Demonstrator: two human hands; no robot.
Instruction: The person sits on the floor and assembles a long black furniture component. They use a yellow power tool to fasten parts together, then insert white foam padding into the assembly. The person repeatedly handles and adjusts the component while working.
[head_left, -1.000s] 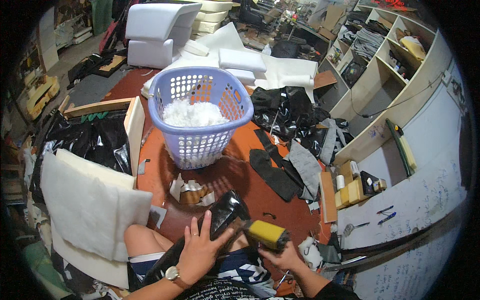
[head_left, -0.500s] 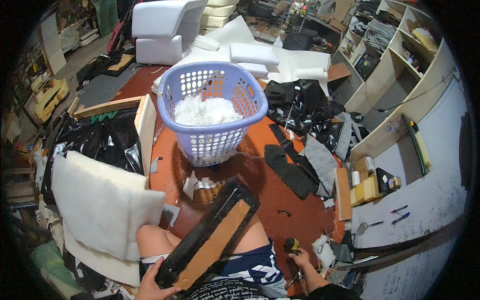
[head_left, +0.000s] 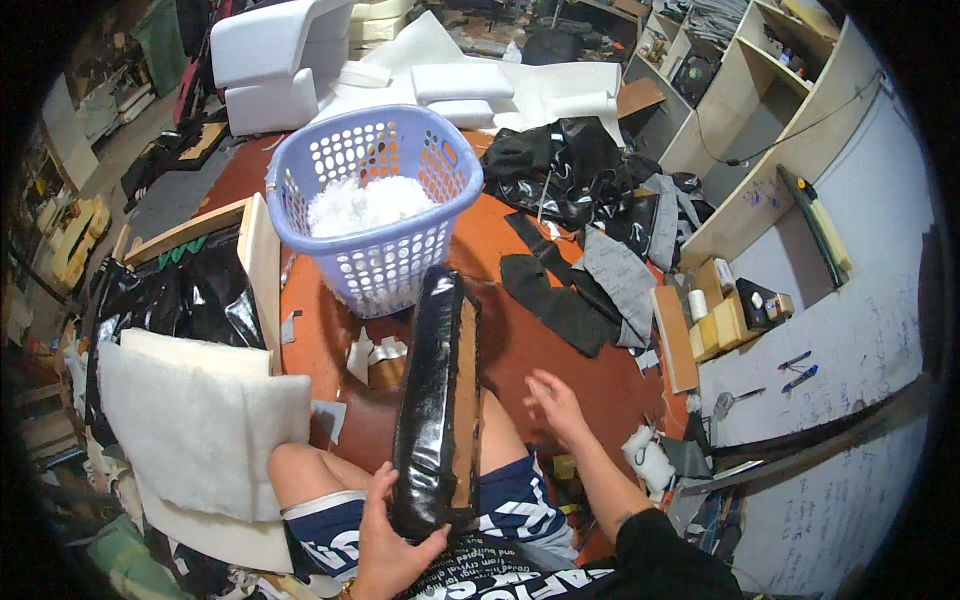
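Observation:
A long padded piece covered in shiny black vinyl (head_left: 428, 410), with a bare brown board along one side, stands tilted over my lap. My left hand (head_left: 392, 535) grips its lower end, thumb on one side and fingers on the other. To the right of the piece, my right hand (head_left: 556, 405) hovers over the reddish floor, fingers apart and nothing in it. Just beyond the piece's far end is a purple laundry basket (head_left: 375, 250) with white fluffy stuffing (head_left: 365, 205) inside.
At left, white padding sheets (head_left: 205, 430) lean on a wooden frame (head_left: 262, 270) holding black vinyl. Black and grey fabric scraps (head_left: 560, 300) lie right of the basket. A shelf unit (head_left: 740, 190) and a white written-on board (head_left: 850, 330) line the right side. White foam blocks (head_left: 265, 70) stand behind.
The padded piece has turned more upright, its black vinyl face now showing. My right hand has let go of a yellow-and-black tool low at right and risen toward the piece, fingers spread.

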